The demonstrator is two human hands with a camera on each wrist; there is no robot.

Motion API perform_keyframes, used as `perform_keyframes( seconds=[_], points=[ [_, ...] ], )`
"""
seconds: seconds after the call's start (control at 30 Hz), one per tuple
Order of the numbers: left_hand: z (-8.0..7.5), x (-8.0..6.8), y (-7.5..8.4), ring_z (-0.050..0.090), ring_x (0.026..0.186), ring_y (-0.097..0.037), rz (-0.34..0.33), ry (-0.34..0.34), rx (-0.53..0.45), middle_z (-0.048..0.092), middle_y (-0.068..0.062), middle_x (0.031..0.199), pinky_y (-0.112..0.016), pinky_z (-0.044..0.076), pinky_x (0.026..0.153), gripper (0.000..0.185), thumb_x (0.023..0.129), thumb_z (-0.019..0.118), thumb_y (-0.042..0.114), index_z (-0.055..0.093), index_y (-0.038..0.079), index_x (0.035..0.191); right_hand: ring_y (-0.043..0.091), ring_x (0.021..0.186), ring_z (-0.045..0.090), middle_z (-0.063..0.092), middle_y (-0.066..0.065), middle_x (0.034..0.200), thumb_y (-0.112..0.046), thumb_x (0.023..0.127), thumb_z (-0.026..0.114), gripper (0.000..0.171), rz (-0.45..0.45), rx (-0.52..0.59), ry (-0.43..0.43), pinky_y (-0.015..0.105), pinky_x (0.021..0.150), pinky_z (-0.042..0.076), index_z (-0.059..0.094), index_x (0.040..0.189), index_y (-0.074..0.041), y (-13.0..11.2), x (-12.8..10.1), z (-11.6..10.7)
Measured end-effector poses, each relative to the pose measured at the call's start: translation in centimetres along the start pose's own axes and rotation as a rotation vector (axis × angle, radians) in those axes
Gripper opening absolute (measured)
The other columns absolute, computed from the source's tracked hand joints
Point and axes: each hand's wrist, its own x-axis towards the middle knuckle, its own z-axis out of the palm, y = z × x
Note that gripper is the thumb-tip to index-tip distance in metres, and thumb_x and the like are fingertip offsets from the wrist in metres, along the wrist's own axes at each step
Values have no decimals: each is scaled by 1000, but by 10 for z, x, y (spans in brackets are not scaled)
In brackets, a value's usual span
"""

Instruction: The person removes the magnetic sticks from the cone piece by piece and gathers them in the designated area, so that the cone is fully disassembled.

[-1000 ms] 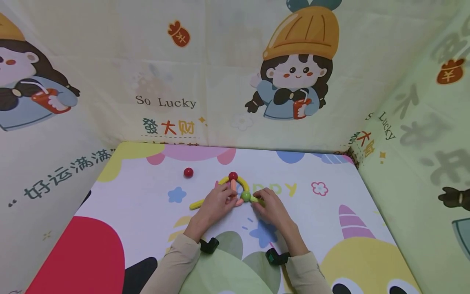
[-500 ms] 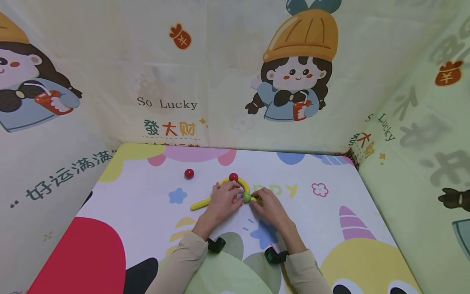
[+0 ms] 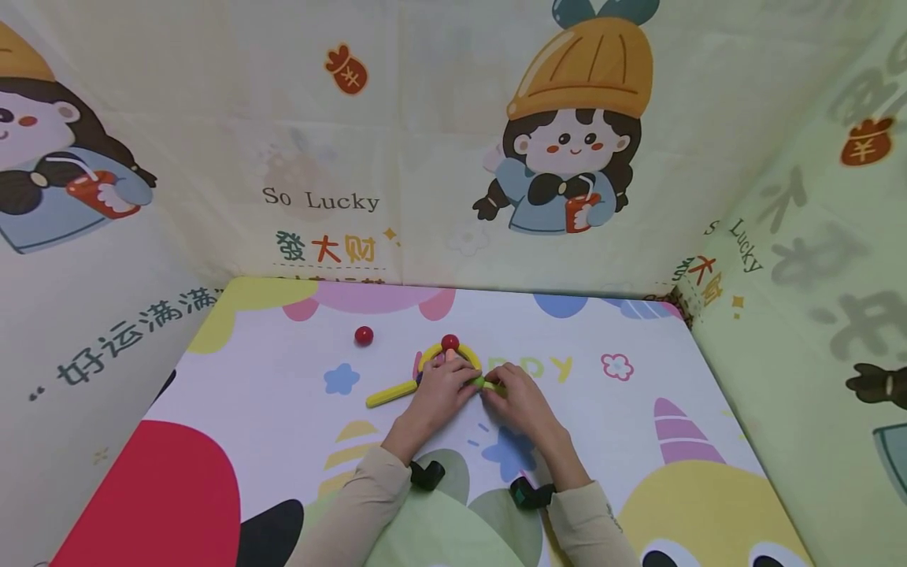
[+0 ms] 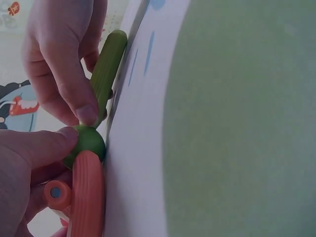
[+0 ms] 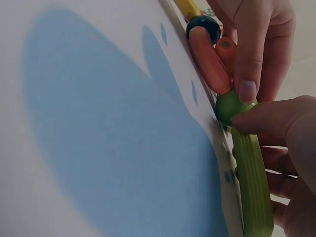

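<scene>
On the printed mat [image 3: 609, 409] lies a flat figure of toy sticks and balls. A yellow arch [image 3: 468, 353] carries a red ball [image 3: 449, 342], and a yellow stick [image 3: 390, 392] runs off to the left. My left hand [image 3: 453, 381] covers the middle. In the left wrist view its thumb [image 4: 47, 144] and fingers pinch the green ball [image 4: 90, 142] at the end of an orange stick [image 4: 87, 195]. My right hand [image 3: 497, 390] grips the green stick [image 5: 253, 185] beside the ball [image 5: 230, 105], thumb on the joint. A dark blue ball [image 5: 203, 25] caps the orange stick's [image 5: 209, 61] far end.
A loose red ball [image 3: 364, 335] lies on the mat to the back left of the figure. Cloth walls [image 3: 439, 157] printed with cartoon figures close in the mat at the back and on both sides.
My left hand has slid right and forward over the figure's middle. It now hides the green ball and the orange sticks from the head view. The right hand has barely moved.
</scene>
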Motion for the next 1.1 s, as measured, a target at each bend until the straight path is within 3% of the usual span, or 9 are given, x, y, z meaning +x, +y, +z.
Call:
perform_keyframes(
  seconds=[0.23,0.43,0.77,0.93,1.1],
  points=[
    [-1,1,0,64,117,-19,-34,-28,-51,72,-2,116,-59,38,109,31,91,74,24,74,13,120,17,90,57,66,3,99,-18,89,76,17,5,0,-1,38,86,54,71,102,-10,0,0,0],
    [-3,2,3,63,120,-20,-53,-47,-39,72,-2,117,-55,34,116,31,91,74,24,74,13,120,16,88,55,65,2,97,-18,88,75,16,2,4,6,38,85,53,71,101,-10,-1,1,-1],
    [-3,1,2,62,119,-21,-40,-42,-41,73,-3,116,-52,35,117,32,91,74,25,74,12,120,18,94,57,66,3,100,-18,89,75,17,20,-13,-5,41,91,55,70,103,-10,0,2,2],
    [-2,1,2,63,118,-20,-43,-38,-51,72,-3,118,-47,39,116,31,92,73,25,73,11,120,18,93,56,65,3,100,-19,89,74,18,30,-38,-17,40,88,54,70,104,-10,-1,1,2],
    [-2,0,3,62,117,-20,-60,-66,-74,69,-4,121,-37,49,107,31,92,72,22,72,11,122,20,97,55,64,4,103,-20,90,74,19,73,-59,-33,40,92,54,70,106,-10,-3,1,1]
  ],
)
